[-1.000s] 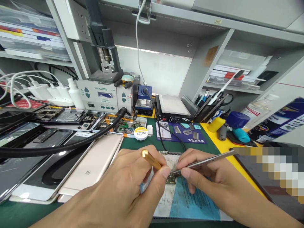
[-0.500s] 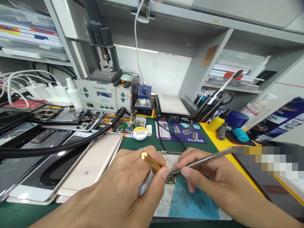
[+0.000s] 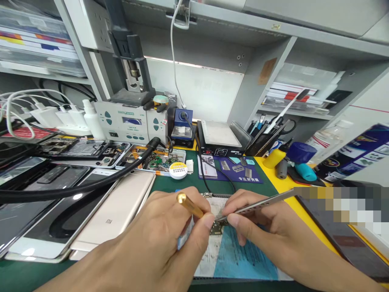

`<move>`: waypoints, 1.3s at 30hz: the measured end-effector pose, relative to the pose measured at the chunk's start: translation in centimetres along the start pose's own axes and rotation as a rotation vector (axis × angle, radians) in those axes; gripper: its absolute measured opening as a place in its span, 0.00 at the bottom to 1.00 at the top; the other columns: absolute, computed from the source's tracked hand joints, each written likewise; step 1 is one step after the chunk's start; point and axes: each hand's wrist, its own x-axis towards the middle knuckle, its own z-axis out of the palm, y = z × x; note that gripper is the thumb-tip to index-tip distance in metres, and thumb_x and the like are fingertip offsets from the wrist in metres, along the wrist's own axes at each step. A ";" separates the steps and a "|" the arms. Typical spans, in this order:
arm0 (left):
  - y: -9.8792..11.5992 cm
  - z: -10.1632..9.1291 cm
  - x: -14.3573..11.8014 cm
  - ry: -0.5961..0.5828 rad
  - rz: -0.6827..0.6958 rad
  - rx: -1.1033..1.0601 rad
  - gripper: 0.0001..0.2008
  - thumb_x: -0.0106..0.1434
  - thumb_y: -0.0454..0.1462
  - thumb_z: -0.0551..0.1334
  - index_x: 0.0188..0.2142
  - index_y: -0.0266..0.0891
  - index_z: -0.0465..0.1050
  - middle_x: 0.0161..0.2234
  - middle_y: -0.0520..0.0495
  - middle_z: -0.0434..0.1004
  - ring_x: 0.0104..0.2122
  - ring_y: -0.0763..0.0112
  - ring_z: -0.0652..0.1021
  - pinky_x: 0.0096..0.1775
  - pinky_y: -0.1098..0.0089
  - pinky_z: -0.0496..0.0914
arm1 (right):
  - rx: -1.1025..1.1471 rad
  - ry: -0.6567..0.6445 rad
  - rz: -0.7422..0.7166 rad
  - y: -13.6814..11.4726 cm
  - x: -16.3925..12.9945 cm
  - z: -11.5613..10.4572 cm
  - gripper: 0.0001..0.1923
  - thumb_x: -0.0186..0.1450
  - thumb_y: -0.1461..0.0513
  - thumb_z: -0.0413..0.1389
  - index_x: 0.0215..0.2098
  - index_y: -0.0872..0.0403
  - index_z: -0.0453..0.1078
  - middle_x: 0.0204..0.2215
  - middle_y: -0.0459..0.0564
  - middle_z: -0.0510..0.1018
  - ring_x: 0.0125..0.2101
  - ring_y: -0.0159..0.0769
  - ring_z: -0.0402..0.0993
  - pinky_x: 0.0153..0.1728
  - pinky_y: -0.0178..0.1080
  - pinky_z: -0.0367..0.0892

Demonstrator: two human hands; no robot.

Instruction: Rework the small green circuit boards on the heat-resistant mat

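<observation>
A gold-coloured, round-handled tool (image 3: 189, 204) is pinched between the thumb and fingers of my left hand (image 3: 158, 231); its working end is hidden behind the thumb. In my right hand (image 3: 267, 227) are grey metal tweezers (image 3: 263, 203), held slanted, with their tips pointing left and down at a small circuit board (image 3: 216, 228). The board lies between both hands on a worn white and blue work pad (image 3: 237, 259), partly covered by my fingers. Whether the tweezer tips touch the board or grip anything is too small to tell.
Several phones, including a pale gold one (image 3: 112, 215), lie at the left under a thick black hose (image 3: 121, 176). Behind are a parts tray (image 3: 139, 169), a round tin (image 3: 178, 171), a hot-air station (image 3: 130, 121) and a heating plate (image 3: 221, 134). A yellow bottle (image 3: 273, 158) stands right.
The whole view has shifted slightly. Both hands keep hold of their tools over the board, with hardly any visible movement.
</observation>
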 end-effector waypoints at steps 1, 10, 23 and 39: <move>0.0 0.0 0.0 -0.013 -0.005 0.006 0.11 0.69 0.31 0.53 0.30 0.37 0.68 0.27 0.51 0.71 0.30 0.74 0.77 0.28 0.72 0.66 | -0.001 0.007 0.006 0.0 0.0 0.0 0.16 0.74 0.55 0.52 0.30 0.51 0.68 0.43 0.52 0.77 0.45 0.46 0.73 0.36 0.41 0.69; -0.1 0.1 0.2 0.003 0.037 0.011 0.11 0.69 0.29 0.52 0.31 0.37 0.68 0.25 0.53 0.68 0.24 0.76 0.70 0.26 0.70 0.62 | 0.069 0.010 0.025 0.4 -0.1 -0.4 0.11 0.74 0.52 0.52 0.42 0.49 0.71 0.33 0.46 0.73 0.30 0.34 0.69 0.32 0.38 0.65; -0.1 -0.2 -0.1 -0.015 -0.005 0.030 0.12 0.69 0.30 0.53 0.29 0.38 0.67 0.26 0.53 0.70 0.27 0.78 0.74 0.28 0.73 0.66 | 0.015 0.067 0.018 0.9 -0.4 -0.6 0.15 0.75 0.50 0.50 0.38 0.50 0.68 0.32 0.43 0.71 0.23 0.28 0.63 0.24 0.34 0.60; -0.1 0.0 0.0 -0.014 0.012 0.019 0.12 0.69 0.31 0.52 0.28 0.37 0.67 0.26 0.52 0.69 0.27 0.76 0.73 0.27 0.72 0.64 | -0.035 0.035 0.048 0.8 -0.5 -0.5 0.17 0.76 0.49 0.47 0.37 0.51 0.67 0.29 0.44 0.69 0.25 0.32 0.62 0.24 0.35 0.59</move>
